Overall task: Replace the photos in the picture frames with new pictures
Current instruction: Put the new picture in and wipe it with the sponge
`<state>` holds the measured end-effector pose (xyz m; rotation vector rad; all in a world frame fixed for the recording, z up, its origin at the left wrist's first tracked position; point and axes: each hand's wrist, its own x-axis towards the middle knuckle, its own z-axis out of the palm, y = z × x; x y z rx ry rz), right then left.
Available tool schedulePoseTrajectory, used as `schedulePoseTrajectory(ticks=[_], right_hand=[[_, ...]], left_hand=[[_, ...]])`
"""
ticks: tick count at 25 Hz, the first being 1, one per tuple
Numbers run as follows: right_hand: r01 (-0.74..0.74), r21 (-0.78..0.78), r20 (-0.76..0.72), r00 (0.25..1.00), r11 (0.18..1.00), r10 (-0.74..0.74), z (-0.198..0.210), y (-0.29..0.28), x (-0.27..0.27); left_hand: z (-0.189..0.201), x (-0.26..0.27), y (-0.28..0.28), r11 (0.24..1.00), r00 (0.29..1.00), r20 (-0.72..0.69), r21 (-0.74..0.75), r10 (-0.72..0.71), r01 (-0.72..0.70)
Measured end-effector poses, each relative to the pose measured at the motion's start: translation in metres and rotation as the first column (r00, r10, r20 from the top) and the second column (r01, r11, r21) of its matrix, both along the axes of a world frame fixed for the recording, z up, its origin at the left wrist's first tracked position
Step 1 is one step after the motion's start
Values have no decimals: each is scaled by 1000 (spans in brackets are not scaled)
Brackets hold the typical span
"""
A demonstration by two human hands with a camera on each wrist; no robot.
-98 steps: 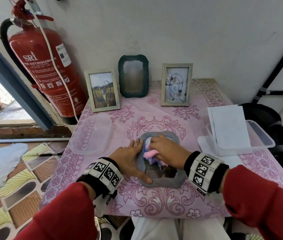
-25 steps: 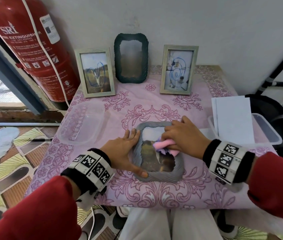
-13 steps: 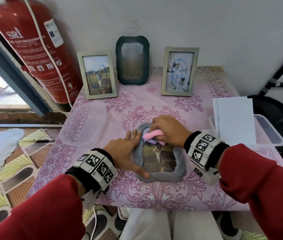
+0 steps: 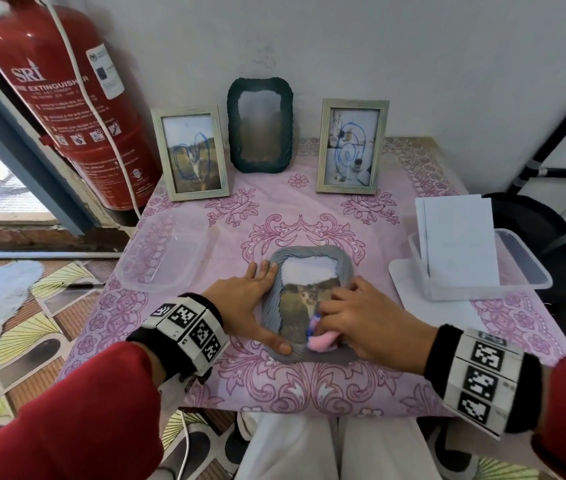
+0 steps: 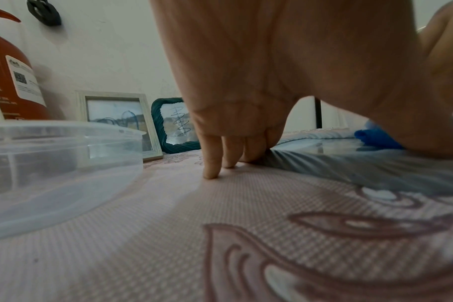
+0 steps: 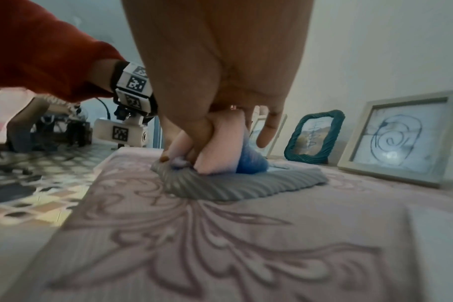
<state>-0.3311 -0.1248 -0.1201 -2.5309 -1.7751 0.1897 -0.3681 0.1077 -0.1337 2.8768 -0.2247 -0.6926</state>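
- Red fire extinguisher (image 4: 63,95) stands far left, beyond the fingers.
- Clear plastic container (image 4: 162,259) sits just left of the fingertips.
- Second clear container (image 4: 523,268) with white paper sheets (image 4: 458,240), well right.

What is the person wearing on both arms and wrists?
Both arms have red sleeves. Each wrist carries a black band with white blocks printed with black square codes: left wrist, right wrist. The left hand and right hand are bare.

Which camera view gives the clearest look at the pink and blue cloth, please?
The right wrist view: the cloth sits close, bunched in the right hand on the grey frame. The head view shows only its pink edge; the left wrist view only a blue corner.
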Motion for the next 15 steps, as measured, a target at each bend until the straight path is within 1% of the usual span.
schedulePoseTrajectory(ticks=[2,11,12,15], right_hand=[[17,-38,57,998,999,-15,2,-4,7],[213,-80,147,969,974,-200,5,27,60],[227,-71,155,965,971,-214,6,33,65],[255,-60,114,962,965,-248,8,54,73]], left_hand=[[-1,-2,1,1000,1000,14,0,-10,10],[-4,-1,2,1000,1000,24,-5,-9,9],[-4,-1,1,1000,1000,23,-1,-7,7],[-3,0,0,1000,1000,22,21,1,-2]])
